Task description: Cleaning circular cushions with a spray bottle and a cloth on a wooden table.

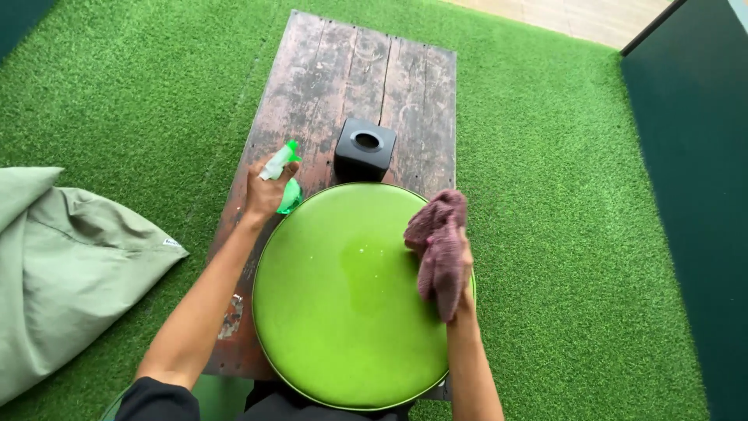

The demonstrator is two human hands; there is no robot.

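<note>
Fingers of the left hand (265, 191) wrap a green spray bottle (285, 178) over the wooden table (351, 70), while the right hand (460, 269) clutches a mauve cloth (438, 242) at the round green cushion's (343, 304) right edge.

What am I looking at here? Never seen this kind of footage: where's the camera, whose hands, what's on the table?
No machine: one picture from a camera worn on a person's head, looking down at their own bare hands. The left hand has a grip on a green spray bottle. The right hand holds a mauve cloth at the edge of a round green cushion, which shows a wet patch in the middle. The cushion rests on a worn wooden table, beside a black box with a round hole. Around it: artificial grass and a grey-green beanbag.
</note>
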